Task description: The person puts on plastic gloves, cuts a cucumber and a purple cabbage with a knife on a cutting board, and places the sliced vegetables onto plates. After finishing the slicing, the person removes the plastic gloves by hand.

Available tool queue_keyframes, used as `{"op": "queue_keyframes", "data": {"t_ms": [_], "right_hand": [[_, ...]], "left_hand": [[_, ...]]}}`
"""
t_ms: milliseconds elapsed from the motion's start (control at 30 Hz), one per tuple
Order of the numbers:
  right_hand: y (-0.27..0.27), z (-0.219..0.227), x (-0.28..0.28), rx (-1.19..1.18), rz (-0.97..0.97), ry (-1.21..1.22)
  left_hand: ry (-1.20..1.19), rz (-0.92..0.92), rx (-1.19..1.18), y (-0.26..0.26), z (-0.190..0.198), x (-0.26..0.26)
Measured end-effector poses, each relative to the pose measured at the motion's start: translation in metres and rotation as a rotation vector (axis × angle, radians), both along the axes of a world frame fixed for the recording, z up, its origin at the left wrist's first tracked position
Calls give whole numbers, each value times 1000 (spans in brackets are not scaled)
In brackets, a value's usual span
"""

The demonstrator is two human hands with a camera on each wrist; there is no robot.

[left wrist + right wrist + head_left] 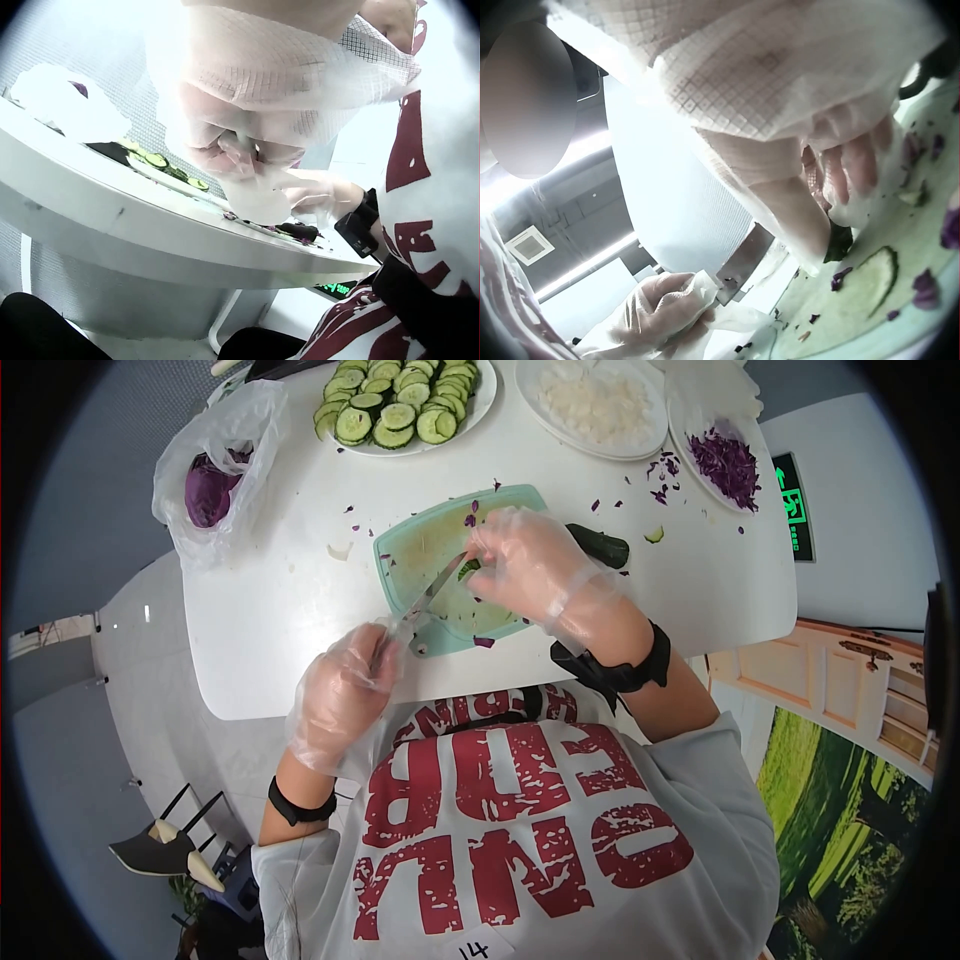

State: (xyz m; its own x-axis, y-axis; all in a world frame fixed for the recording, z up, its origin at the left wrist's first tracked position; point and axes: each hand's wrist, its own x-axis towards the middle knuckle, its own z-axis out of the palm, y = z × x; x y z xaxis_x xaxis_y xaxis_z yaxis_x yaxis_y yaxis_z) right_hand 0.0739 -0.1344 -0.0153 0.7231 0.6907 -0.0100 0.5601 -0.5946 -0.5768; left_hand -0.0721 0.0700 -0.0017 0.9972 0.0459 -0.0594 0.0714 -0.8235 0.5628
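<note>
My left hand (345, 685), in a clear plastic glove, grips a knife (435, 585) by its handle. The blade slants up over the green cutting board (410, 555) and its tip comes close to the right fingers. My gloved right hand (525, 565) is low over the board, thumb and fingers bent around a small dark green cucumber piece (838, 244), mostly hidden by the glove. A thin cucumber slice (877, 277) lies on the board in the right wrist view, among purple cabbage scraps (925, 289).
Beside the board at right lies a dark cucumber length (598, 546). Along the far side stand a plate of cucumber slices (487, 405), a plate of pale pieces (655, 440) and a plate of shredded purple cabbage (690, 460). A plastic bag (255, 420) holds purple cabbage at left.
</note>
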Motion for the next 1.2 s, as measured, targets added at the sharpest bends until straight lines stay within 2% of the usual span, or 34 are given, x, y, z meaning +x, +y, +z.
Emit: {"op": "queue_keyframes", "data": {"t_ms": [467,900,1200], "right_hand": [[-11,-2,2,104,77,-107],[-9,-6,9,94,123,-31],[-11,-6,11,97,135,-49]], "left_hand": [[-188,-216,156,7,-5,12],[-183,-296,166,17,2,26],[-202,-364,289,17,1,29]]}}
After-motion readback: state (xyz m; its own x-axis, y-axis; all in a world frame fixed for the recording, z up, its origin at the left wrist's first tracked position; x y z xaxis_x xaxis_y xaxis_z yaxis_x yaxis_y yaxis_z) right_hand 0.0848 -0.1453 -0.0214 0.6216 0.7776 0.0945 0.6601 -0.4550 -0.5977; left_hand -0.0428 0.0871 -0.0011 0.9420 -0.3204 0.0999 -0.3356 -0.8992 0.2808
